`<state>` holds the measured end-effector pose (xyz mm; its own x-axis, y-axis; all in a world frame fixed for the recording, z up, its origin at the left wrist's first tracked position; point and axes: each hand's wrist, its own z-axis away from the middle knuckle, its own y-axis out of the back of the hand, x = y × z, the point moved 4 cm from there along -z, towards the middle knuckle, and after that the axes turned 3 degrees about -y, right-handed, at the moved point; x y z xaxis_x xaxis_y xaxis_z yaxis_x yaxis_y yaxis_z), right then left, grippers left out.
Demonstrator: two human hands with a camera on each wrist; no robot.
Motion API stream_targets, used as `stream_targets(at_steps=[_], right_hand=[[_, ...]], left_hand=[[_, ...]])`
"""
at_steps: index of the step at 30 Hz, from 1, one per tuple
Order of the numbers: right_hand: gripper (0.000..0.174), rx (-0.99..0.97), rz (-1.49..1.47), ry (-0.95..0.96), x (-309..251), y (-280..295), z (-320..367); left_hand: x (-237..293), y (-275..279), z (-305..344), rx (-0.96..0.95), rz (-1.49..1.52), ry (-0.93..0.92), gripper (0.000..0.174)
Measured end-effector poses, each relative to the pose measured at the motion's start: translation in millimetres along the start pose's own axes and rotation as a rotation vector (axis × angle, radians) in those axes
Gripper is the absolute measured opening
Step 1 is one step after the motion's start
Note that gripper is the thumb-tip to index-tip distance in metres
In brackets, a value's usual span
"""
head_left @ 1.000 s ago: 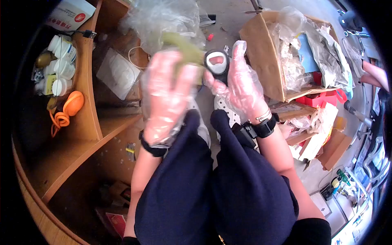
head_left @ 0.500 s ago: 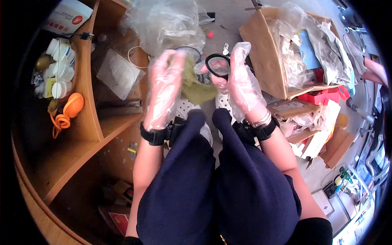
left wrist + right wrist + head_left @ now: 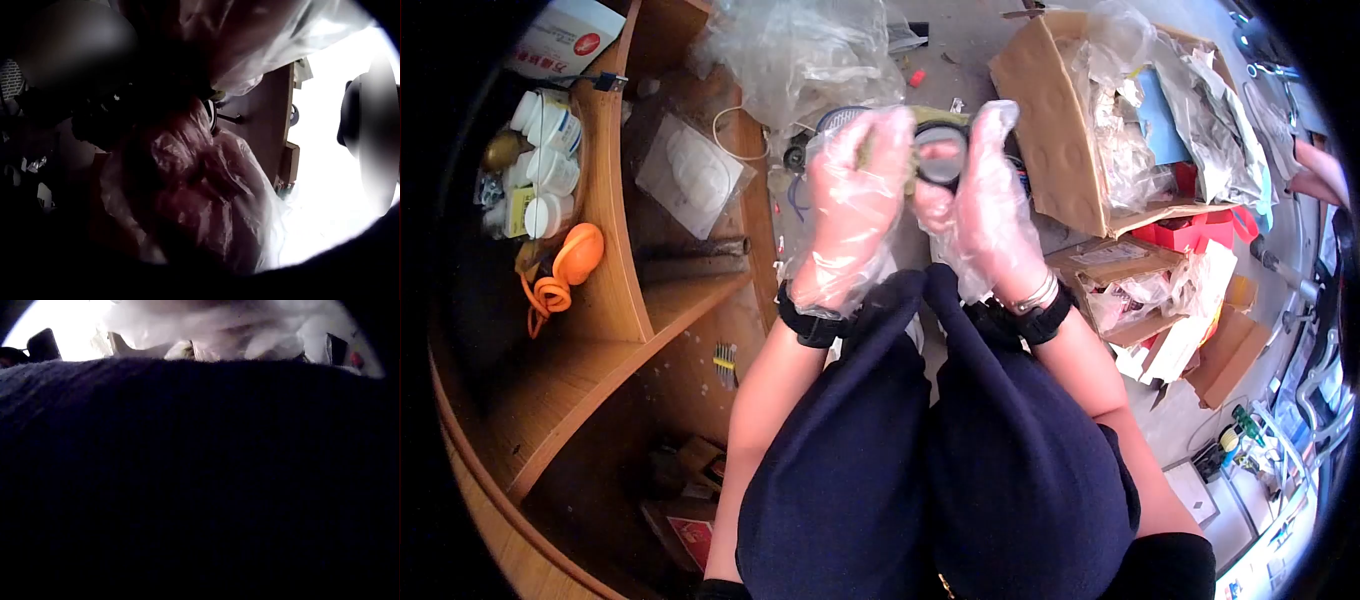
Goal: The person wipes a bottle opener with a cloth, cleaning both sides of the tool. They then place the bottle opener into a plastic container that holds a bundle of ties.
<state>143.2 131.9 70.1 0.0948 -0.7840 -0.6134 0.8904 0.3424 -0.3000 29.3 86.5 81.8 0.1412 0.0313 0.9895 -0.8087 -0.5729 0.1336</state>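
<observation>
Both hands wear clear plastic gloves and meet above the knees in the head view. My right hand (image 3: 990,205) pinches a round black-rimmed lens (image 3: 941,176), its thumb upright beside the rim and its fingers behind. My left hand (image 3: 855,200) holds an olive-green cloth (image 3: 868,152) at the lens's left edge; most of the cloth is hidden by the fingers. In the left wrist view a bit of the lens rim (image 3: 212,115) shows between the gloves. Dark trouser fabric (image 3: 200,475) fills most of the right wrist view.
To the left stands a wooden shelf unit (image 3: 615,200) with white bottles (image 3: 552,170) and an orange corded thing (image 3: 580,255). Clear plastic bags (image 3: 800,60) lie ahead. A cardboard box (image 3: 1045,120) of wrappings stands right, with torn cartons (image 3: 1220,365) nearer.
My left hand has moved right with the green cloth and now meets the lens. The cloth, spread and hanging half a second ago, is now mostly bunched behind the fingers. My right hand keeps the lens.
</observation>
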Motion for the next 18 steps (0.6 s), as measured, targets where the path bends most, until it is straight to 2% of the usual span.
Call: stream_targets(at_steps=[1, 2, 3, 5, 6, 7, 9, 11, 12, 13, 15, 16, 18], right_hand=[[0.082, -0.273, -0.24, 0.062, 4, 2, -15], [0.082, -0.337, -0.311, 0.117, -5, 5, -17], [0.081, -0.398, -0.383, 0.173, -14, 7, -17], [0.079, -0.443, -0.392, 0.154, -18, 7, -18], [0.079, -0.388, -0.302, 0.154, -16, 8, -20], [0.078, -0.336, -0.21, 0.15, -14, 8, -20], [0.072, -0.312, -0.164, 0.129, -12, 6, -15], [0.062, -0.248, -0.031, 0.043, -9, 4, -9], [0.04, -0.221, 0.253, 0.248, -4, 11, -19], [0.032, -0.187, 0.538, 0.452, 2, 18, -26], [0.044, -0.018, 1.019, 0.865, -8, 8, -3], [0.044, -0.013, 1.019, 0.864, -7, 7, -3], [0.057, 0.048, 1.034, 1.066, -7, 3, 4]], left_hand=[[-12, 4, 2, 0.073, 0.028, 0.044, 0.028], [-21, 7, 3, 0.077, 0.045, 0.205, 0.029], [-29, 9, 10, 0.038, 0.297, 0.413, 0.033], [-25, 16, 13, 0.167, 0.361, 0.361, 0.034], [-13, 18, 10, 0.199, 0.313, 0.303, 0.033], [-10, 22, 3, 0.206, 0.263, 0.064, 0.028], [13, 22, -1, 0.289, 0.049, -0.038, 0.021], [38, 9, -7, 0.122, -0.208, -0.515, 0.012], [39, 3, -5, 0.066, -0.324, -0.464, 0.018], [36, -2, -4, -0.001, -0.402, -0.474, 0.018], [28, -4, -9, 0.002, -0.298, -0.46, 0.019], [27, -4, -10, -0.001, -0.295, -0.461, 0.019], [27, -2, -10, -0.024, -0.295, -0.438, 0.019]])
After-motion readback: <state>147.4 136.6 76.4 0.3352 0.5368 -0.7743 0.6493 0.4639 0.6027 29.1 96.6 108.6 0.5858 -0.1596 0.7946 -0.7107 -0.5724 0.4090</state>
